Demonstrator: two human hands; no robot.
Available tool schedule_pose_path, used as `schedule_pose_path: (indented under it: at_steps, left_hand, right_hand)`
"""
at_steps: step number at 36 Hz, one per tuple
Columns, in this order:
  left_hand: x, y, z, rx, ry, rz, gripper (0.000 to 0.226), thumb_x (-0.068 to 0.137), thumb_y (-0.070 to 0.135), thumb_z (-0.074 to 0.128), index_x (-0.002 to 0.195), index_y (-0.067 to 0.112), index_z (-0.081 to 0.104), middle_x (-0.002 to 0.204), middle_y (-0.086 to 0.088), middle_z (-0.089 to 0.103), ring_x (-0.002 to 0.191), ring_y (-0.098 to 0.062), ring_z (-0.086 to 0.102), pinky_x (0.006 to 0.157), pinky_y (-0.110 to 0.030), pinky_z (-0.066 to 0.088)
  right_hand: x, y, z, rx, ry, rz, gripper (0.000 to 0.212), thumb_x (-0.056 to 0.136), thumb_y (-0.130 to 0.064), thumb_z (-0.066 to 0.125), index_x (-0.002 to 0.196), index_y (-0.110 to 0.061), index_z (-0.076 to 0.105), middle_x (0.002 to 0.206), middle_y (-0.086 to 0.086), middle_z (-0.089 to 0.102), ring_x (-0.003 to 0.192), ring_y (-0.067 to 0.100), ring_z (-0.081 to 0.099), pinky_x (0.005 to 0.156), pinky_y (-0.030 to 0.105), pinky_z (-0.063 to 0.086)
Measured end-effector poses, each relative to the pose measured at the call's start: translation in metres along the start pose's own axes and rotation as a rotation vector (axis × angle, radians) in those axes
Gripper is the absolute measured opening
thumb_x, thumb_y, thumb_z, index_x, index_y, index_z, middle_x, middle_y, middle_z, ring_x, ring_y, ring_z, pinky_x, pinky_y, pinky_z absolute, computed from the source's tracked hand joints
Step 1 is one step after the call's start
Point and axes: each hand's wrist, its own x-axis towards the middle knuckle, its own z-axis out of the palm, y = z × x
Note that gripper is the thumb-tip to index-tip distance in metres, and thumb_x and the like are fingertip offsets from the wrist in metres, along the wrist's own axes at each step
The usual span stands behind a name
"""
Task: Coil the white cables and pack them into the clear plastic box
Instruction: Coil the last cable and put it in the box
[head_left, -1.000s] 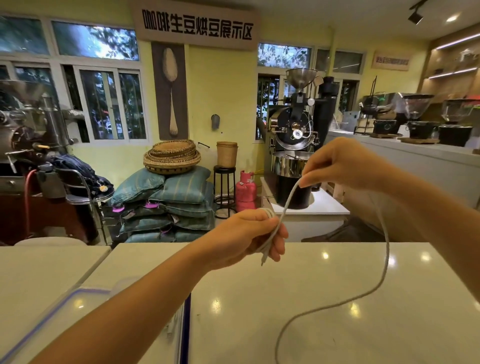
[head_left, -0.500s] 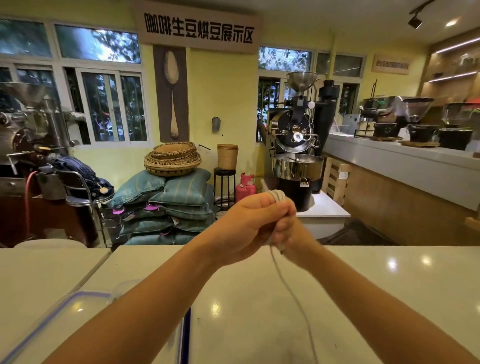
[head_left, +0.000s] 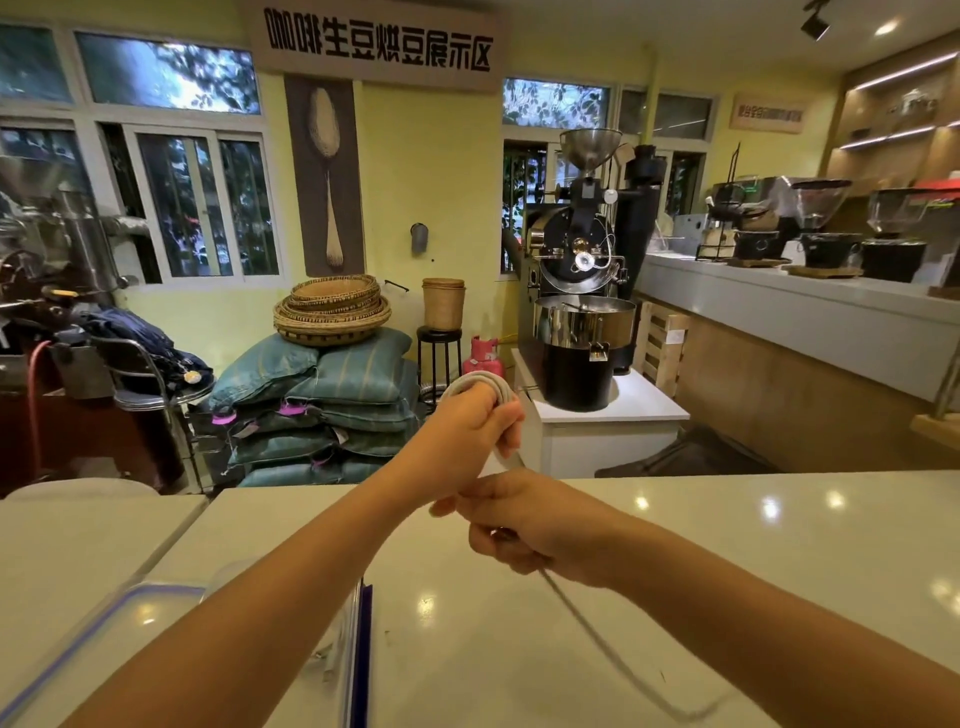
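Thin white cable (head_left: 480, 382), partly wound into a small coil of several loops and held in the air above the far edge of the glossy white table (head_left: 701, 571); the left hand (head_left: 462, 431) has its fingers curled tightly round the bundle, so that only the upper arc of the loops shows above the knuckles, a grip that seems meant to stop the turns springing apart; the right hand (head_left: 524, 525) sits just beneath it, fingers closed round the free run of cable, probably to tension and feed the next loop; whether the two hands touch cannot be told; from this fist the unwound tail trails down and rightward, blurred, to lie on the table near the lower edge; the length remaining suggests coiling is well advanced but unfinished; the clear plastic box with blue-edged rim (head_left: 358, 639) stands at lower left beneath the left forearm, close by for receiving the finished coil; its contents are indistinct; beyond the table stand stacked teal sacks (head_left: 337, 384) and a black drum coffee roaster (head_left: 576, 260).
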Motion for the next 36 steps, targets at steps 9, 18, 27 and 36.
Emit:
schedule_pose_path:
  at_steps: [9,18,27,36]
  left_hand:
    - [-0.013,-0.004,-0.005,-0.071,-0.16,-0.111,0.032,0.094,0.01,0.038,0.063,0.014,0.048,0.065,0.001,0.05,0.048,0.005,0.048,0.054,-0.012,0.041]
    - [-0.026,0.001,-0.004,-0.391,-0.38,-0.19,0.032,0.096,0.013,0.028,0.076,0.011,0.052,0.057,0.002,0.052,0.052,-0.009,0.05,0.052,-0.013,0.044]
    - [-0.03,0.017,-0.001,-0.686,-0.424,-0.144,0.024,0.084,0.022,0.039,0.067,0.015,0.054,0.049,0.008,0.051,0.049,-0.009,0.048,0.055,-0.018,0.048]
    - [-0.024,0.034,0.008,-0.613,-0.225,0.0,0.018,0.084,0.019,0.046,0.069,0.014,0.054,0.048,0.006,0.056,0.05,-0.004,0.052,0.059,-0.018,0.047]
  right_hand:
    - [-0.017,-0.034,-0.039,-0.597,0.149,-0.131,0.022,0.088,-0.021,0.054,0.067,-0.022,0.061,0.055,-0.006,0.047,0.04,-0.002,0.042,0.042,0.008,0.033]
    - [-0.018,-0.052,-0.079,-0.783,0.245,-0.302,0.017,0.08,-0.02,0.063,0.063,-0.022,0.061,0.054,-0.012,0.052,0.045,-0.004,0.051,0.047,0.005,0.04]
    - [-0.008,-0.039,-0.104,-0.3,0.325,-0.499,0.014,0.078,-0.006,0.062,0.067,-0.013,0.064,0.053,-0.008,0.063,0.053,0.0,0.056,0.054,0.008,0.046]
    - [0.033,0.011,-0.054,0.398,0.31,-0.431,0.031,0.088,-0.013,0.046,0.061,-0.014,0.062,0.043,-0.003,0.055,0.041,0.005,0.052,0.046,0.02,0.045]
